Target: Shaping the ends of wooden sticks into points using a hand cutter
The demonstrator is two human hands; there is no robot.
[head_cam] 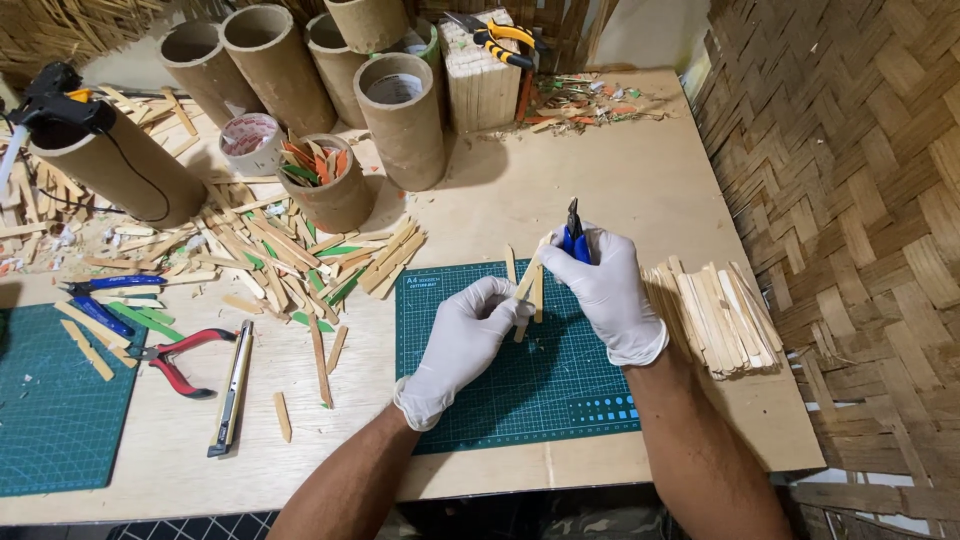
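Both hands wear white gloves and work over a green cutting mat (540, 385). My left hand (465, 340) pinches a thin wooden stick (527, 285) that slants up toward the right. My right hand (608, 290) grips small blue-handled cutting pliers (573, 232), jaws pointing up, right beside the stick's upper end. Two more short sticks (538, 295) lie on the mat between the hands.
A stack of trimmed wooden sticks (715, 315) lies right of the mat. Loose sticks litter the table's left half, with red pliers (178, 358), a utility knife (232, 385), blue pliers (118, 284) and another green mat (50, 420). Cardboard tubes (403, 120) stand behind; a glue gun (55, 105) rests on one.
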